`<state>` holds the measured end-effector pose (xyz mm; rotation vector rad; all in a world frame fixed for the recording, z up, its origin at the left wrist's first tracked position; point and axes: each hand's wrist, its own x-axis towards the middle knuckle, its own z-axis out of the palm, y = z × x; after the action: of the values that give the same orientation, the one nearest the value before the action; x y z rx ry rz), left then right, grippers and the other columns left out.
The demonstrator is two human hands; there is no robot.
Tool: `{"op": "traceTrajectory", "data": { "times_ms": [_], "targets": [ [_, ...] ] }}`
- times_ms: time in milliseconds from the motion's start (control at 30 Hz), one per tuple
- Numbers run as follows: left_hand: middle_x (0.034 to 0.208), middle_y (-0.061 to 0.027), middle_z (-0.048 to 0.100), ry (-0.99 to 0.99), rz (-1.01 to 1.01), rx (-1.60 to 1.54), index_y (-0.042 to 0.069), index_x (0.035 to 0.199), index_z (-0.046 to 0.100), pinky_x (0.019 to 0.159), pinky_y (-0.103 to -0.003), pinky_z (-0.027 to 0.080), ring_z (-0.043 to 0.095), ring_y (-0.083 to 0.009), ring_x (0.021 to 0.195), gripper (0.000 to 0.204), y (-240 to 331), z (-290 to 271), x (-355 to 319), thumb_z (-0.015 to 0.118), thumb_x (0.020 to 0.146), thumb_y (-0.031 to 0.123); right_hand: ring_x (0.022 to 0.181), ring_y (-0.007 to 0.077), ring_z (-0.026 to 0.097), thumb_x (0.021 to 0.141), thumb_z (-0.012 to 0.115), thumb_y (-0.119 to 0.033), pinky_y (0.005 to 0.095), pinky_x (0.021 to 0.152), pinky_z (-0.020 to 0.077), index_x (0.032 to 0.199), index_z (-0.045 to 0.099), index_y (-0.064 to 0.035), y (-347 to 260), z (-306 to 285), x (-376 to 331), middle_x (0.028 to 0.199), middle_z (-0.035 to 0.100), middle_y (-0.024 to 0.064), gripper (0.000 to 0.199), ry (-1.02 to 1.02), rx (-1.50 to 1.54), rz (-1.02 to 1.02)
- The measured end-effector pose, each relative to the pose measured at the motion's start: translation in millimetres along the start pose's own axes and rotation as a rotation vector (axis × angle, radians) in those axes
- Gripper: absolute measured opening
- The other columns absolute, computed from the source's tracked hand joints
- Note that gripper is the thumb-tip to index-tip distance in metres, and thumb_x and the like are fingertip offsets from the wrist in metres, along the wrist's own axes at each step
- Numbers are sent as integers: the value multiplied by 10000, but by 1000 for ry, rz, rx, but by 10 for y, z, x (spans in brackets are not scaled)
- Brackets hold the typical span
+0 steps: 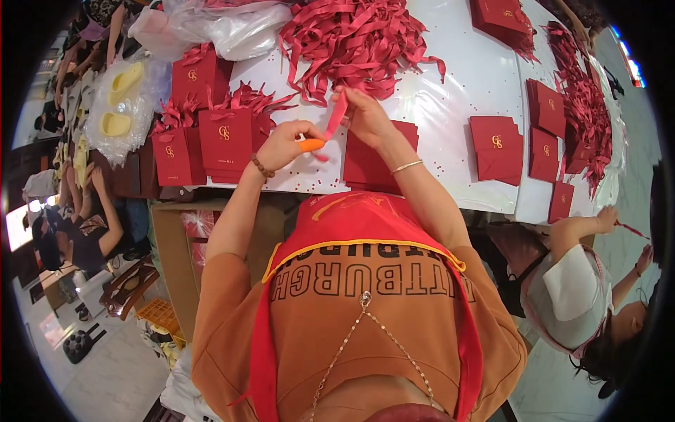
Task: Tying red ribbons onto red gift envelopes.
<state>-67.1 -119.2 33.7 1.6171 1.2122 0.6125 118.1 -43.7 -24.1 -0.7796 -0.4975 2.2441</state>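
Note:
A short red ribbon (pixel 337 118) is stretched between my two hands above the table. My left hand (pixel 283 145) pinches its lower end; an orange finger cover (pixel 311 145) is on one of its fingers. My right hand (pixel 367 121) is closed on the ribbon's upper end. Under my right forearm lies a stack of flat red paper bags (pixel 362 160), partly hidden by my arm and red apron. Beyond my hands rises a large heap of loose red ribbons (pixel 355 46).
Red paper bags with ribbons (pixel 226 141) stand to the left, beside a plastic-wrapped bundle with yellow pieces (pixel 116 125). Clear plastic bags (pixel 239 32) lie behind. More red bags (pixel 496 148) and ribbons (pixel 580 105) are at right. A person (pixel 580 285) works at the right; others are left.

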Motion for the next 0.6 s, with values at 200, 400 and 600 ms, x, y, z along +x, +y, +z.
{"op": "traceTrajectory", "data": {
  "times_ms": [200, 400, 600],
  "targets": [
    [743, -34, 570, 63, -298, -645, 4, 1009, 560, 505, -173, 394, 494, -57, 557, 188, -200, -109, -95, 517, 848, 92, 636, 86, 558, 880, 498, -199, 215, 529, 437, 821, 583, -100, -401, -39, 29, 847, 640, 35, 143, -21, -76, -225],
    [789, -89, 591, 109, -293, -929, -2, 1071, 498, 495, -164, 395, 491, -61, 547, 224, -388, -128, -45, 479, 879, 112, 652, 81, 563, 837, 585, -172, 213, 565, 437, 851, 552, -109, -553, -113, -83, 740, 604, -12, 73, 183, -156, -364],
    [797, -73, 599, 59, -313, -915, 13, 1011, 555, 558, -185, 419, 517, -72, 610, 182, -526, -132, -92, 515, 861, 108, 645, 77, 550, 845, 573, -166, 214, 578, 436, 870, 543, -84, -479, -117, -188, 744, 588, -5, 91, 290, -135, -501]
  ]
}}
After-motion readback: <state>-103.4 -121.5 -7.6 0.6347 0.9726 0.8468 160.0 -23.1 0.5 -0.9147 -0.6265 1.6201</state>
